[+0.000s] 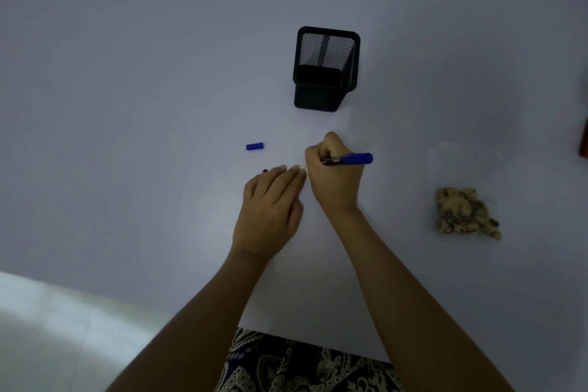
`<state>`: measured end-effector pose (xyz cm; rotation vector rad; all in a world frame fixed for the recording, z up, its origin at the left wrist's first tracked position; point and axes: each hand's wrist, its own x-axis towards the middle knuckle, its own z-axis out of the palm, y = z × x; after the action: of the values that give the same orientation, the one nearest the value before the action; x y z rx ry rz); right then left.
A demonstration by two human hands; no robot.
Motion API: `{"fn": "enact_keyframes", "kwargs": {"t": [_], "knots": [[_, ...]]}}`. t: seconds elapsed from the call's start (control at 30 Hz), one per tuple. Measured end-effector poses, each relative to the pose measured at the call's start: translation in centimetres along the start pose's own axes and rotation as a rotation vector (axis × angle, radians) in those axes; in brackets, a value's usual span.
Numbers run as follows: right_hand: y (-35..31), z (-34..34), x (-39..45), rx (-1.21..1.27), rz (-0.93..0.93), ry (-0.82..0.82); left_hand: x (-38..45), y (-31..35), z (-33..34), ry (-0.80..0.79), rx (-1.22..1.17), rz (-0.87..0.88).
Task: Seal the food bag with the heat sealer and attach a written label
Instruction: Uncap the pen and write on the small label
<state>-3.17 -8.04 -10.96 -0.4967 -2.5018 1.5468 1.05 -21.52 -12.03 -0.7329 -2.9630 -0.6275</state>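
My right hand [334, 178] grips a blue marker [353, 159], its tip pointing left and down onto a small white label [300, 167]. My left hand [270, 213] lies flat on the table, its fingertips pressing on that label, most of which is hidden under both hands. The marker's blue cap [254, 146] lies loose on the table to the left. A clear food bag [464, 197] with brown crumbly food in its lower part lies to the right, apart from both hands. No heat sealer is clearly in view.
A black mesh pen holder [326, 68] stands behind my hands on the pale table [127, 105]. A red-orange object [584, 140] is cut off at the right edge. The table's near edge runs just above my patterned clothing [286, 366].
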Motion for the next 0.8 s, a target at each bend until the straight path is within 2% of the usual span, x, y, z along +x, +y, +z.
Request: {"fn": "enact_keyframes", "kwargs": {"t": [0.2,0.8], "knots": [[-0.31,-0.61,-0.06,0.099,0.031,0.001,0.14,0.10,-0.06,0.004,0.005,0.011],[-0.01,-0.37,-0.43,0.104,0.017,0.036,0.06,0.05,0.01,-0.003,0.008,-0.001]]}}
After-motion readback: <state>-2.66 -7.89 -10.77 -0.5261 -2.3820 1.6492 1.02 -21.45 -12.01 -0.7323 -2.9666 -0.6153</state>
